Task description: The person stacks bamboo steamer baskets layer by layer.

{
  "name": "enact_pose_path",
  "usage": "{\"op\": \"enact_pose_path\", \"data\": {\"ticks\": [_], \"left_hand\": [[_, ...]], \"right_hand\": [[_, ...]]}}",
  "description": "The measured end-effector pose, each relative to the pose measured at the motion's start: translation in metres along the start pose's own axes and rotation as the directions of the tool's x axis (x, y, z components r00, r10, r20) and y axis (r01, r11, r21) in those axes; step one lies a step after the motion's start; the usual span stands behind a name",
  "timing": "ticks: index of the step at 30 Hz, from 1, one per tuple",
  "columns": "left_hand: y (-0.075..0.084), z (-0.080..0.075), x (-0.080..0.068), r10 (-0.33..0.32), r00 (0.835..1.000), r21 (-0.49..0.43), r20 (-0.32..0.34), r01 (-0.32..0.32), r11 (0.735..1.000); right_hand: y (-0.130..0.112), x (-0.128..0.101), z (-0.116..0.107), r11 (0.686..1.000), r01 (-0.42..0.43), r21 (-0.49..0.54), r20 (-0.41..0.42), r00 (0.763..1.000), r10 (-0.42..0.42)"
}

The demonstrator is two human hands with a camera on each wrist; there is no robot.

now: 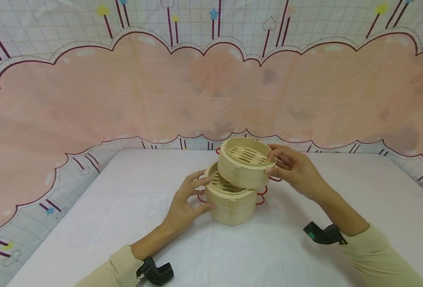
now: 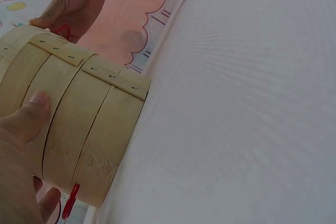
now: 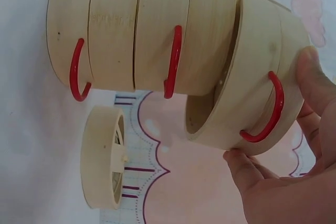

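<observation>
Steamer tier is tilted, partly lifted off the stack on the surface, gripped by the right hand; left hand grips the stack. Lid lies apart; two tiers remain stacked.

Both arms wore pale beige long sleeves; a black wrist camera sat at lower left, a black-and-teal one at lower right.

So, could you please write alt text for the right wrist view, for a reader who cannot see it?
A right hand holds a tilted bamboo steamer tier with a red handle, partly lifted off the stacked tiers below. A separate bamboo lid lies apart on the white table.
</observation>
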State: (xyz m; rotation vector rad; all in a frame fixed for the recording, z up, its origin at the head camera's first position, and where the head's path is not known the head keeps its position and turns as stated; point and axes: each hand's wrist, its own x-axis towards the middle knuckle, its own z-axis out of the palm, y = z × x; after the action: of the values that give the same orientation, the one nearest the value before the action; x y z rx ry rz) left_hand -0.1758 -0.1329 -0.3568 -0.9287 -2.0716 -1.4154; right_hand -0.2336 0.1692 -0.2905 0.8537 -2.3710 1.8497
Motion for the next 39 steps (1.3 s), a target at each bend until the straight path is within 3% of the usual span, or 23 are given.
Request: {"op": "enact_pose_path", "data": {"ticks": [5,21,39], "left_hand": [[-0.001,0.001,-0.003,-0.009,1.000,-0.001,0.006,0.009,1.000],[-0.003,0.001,-0.007,-0.006,1.000,0.005,0.007,0.006,1.000],[-0.002,0.000,-0.003,0.003,1.000,0.010,0.006,-0.003,1.000]], "right_hand": [[0.002,-0.002,0.003,0.999,0.001,-0.036,-0.007,1.000,-0.001],[0.003,-0.006,0.013,0.999,-0.038,-0.021,0.016,0.999,0.038],[-0.005,-0.007,0.019,0.992,0.058,-0.116,-0.002,0.998,-0.059]]}}
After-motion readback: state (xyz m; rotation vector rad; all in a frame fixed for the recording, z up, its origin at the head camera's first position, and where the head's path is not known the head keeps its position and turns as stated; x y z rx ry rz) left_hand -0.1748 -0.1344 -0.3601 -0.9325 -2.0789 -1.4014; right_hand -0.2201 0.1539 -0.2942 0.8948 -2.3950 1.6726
